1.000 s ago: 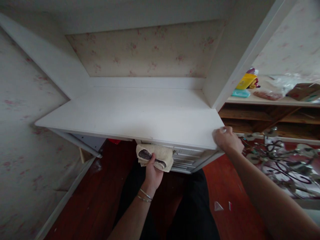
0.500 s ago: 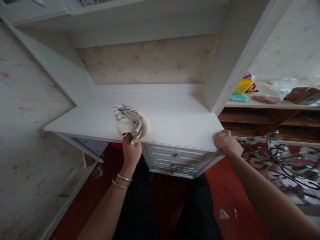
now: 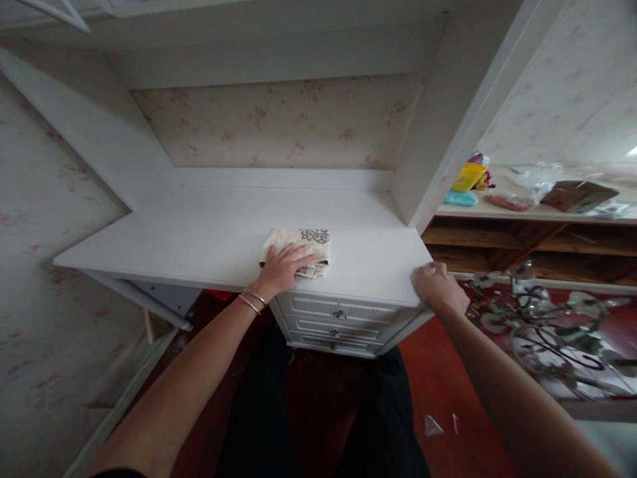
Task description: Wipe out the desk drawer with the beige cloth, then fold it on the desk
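Head view: left hand (image 3: 281, 271) is pressing flat, fingers spread, on folded cloth (image 3: 298, 249) near desk (image 3: 199, 232) front edge, apparently wiping; next stroke needs sustained downward pressure. Right hand (image 3: 438, 289) is gripping the front right corner.

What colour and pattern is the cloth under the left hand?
The cloth is beige with a dark ornamental print at one corner, clearest in the head view.

A cloth (image 3: 298, 249) lies on the desk top (image 3: 199, 232), near its front edge, with the left hand (image 3: 281, 269) flat on it. The right hand (image 3: 438, 289) rests on the desk's near right corner. Drawers (image 3: 343, 322) sit below; a shelf (image 3: 527, 212) stands far right
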